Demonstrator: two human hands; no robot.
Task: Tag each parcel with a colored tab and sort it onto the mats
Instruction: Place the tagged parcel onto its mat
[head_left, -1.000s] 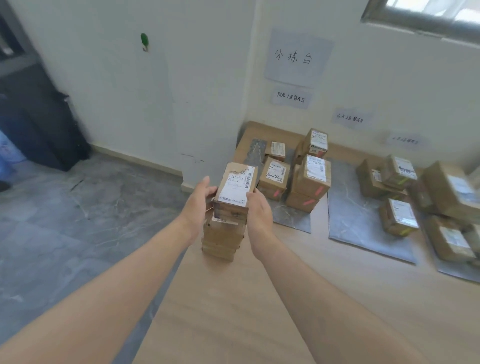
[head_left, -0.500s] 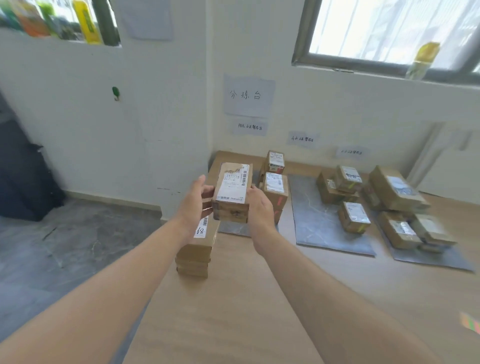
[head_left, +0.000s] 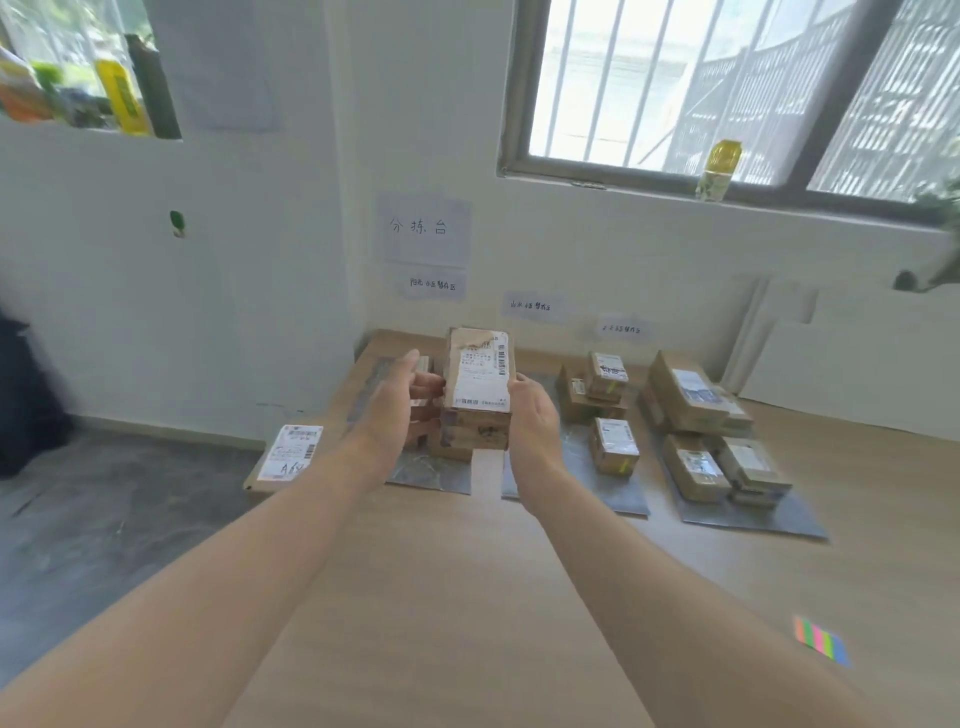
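- The parcel is a small brown cardboard box with a white shipping label covering its upper face. It is held in the air over the far left corner of the table, label tilted toward the camera.
- Judging by its size and square edges, it should be light and stiff. The taped cardboard gives fair friction, while the glossy label looks slicker. The two long side faces are the best places to hold it.
- The left hand grips the left side with fingers curled against it and the thumb raised.
- The right hand clamps the right side with the thumb along the edge. Its fingers are hidden behind the box.
- I see no tab on the parcel's visible faces.
- The left mat lies directly below. The boxes on it are mostly hidden by the hands.
- The middle mat and the right mat each carry sorted boxes along the far edge.
- A flat parcel sits at the table's left edge.
- The pad of colored tabs lies near the right edge, well apart from both hands.
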